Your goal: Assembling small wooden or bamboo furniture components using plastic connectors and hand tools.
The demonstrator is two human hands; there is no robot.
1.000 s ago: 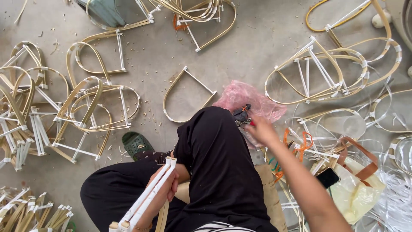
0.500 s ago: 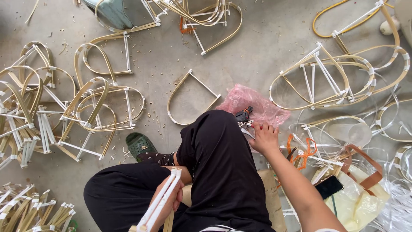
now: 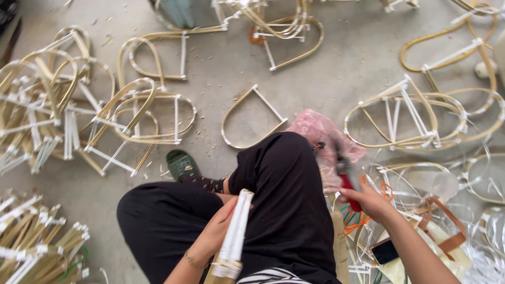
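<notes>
I sit on a concrete floor with black trousers and a green sandal point(image 3: 180, 163) showing. My left hand point(image 3: 216, 230) grips a bundle of white-wrapped sticks point(image 3: 235, 234) held upright over my lap. Beside my right knee, my right hand point(image 3: 370, 202) holds a red-handled tool point(image 3: 348, 185), its metal head blurred next to a crumpled pink plastic bag point(image 3: 321, 131).
Bent bamboo frames with white bindings lie all around: a single loop frame point(image 3: 253, 119) ahead, stacked frames point(image 3: 126, 121) at left, larger ones point(image 3: 421, 118) at right. A pile of stick bundles point(image 3: 37, 236) sits at lower left. A dark phone point(image 3: 385, 251) and a tan-strapped bag point(image 3: 444, 236) lie at lower right.
My right hand has drawn back from the pink bag toward my knee, now holding the red-handled tool. The stick bundle in my left hand stays upright.
</notes>
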